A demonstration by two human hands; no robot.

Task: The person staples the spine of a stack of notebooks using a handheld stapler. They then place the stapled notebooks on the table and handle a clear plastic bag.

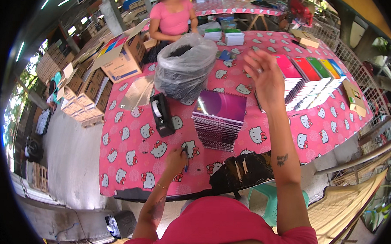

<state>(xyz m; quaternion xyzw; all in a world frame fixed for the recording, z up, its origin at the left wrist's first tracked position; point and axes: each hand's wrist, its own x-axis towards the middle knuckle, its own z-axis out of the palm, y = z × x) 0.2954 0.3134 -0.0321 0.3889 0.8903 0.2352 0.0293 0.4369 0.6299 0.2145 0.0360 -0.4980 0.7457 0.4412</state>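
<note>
My left hand point(175, 161) is low over the near left of the table, closed on a slim dark and blue pen-like tool point(186, 159); its exact kind is too small to tell. Raised at the right, my right hand point(262, 75) has its fingers apart, with nothing seen in it. It is nearest to rows of stacked spiral notebooks point(306, 83) with pink, red, green, yellow and blue covers. Between my arms stands a tall stack of purple spiral notebooks point(222, 106). Left of that stack lies a black tape dispenser point(162, 114).
A clear plastic bag of dark contents point(184, 70) stands behind the dispenser, beside flat clear sheets point(137, 92). Cardboard boxes point(122, 59) sit at the left. A person in pink point(172, 18) is across the table point(127, 162). A green stool point(268, 204) stands under the near edge.
</note>
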